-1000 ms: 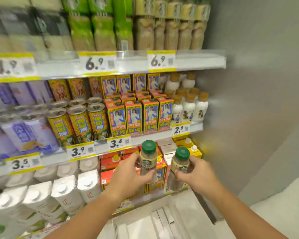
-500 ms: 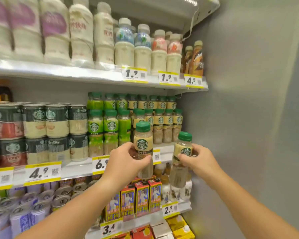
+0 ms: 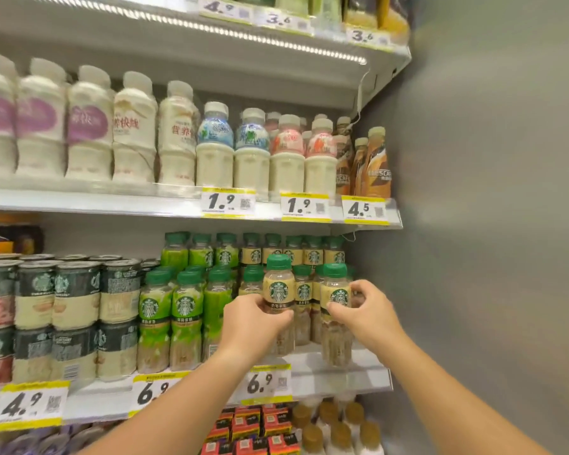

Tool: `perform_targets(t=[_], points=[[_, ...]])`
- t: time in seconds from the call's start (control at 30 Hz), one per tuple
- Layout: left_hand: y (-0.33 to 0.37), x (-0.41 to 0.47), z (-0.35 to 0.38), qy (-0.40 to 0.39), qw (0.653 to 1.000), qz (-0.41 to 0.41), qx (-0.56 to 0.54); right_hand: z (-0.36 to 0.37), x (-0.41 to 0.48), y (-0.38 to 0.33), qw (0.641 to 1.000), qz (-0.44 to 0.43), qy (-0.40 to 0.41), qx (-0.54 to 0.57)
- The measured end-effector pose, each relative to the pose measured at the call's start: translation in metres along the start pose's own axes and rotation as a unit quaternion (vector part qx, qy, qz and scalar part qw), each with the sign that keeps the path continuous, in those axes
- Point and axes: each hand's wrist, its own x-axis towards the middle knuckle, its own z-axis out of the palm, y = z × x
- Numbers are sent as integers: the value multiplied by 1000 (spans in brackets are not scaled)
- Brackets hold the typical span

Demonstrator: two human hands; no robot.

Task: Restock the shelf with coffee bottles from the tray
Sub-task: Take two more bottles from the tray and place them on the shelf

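each hand (image 3: 253, 323) (image 3: 367, 311) grips 1 coffee bottle (image 3: 278, 292) (image 3: 335, 298) at the shelf (image 3: 342, 369).

Bright, even light falls from a dotted white LED strip (image 3: 243, 29) under the upper shelf, leaving only soft shadows behind the rows. The tall white plastic bottles with purple labels (image 3: 43, 123) at the left edge are smeared and bowed by wide-angle distortion, while the centre stays fairly sharp.
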Motion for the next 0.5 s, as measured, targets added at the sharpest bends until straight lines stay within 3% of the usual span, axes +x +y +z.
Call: perform_targets(t=[0.5], points=[[-25,9,55,118,987,-77,80,46,41,41,996,5,-47,82]])
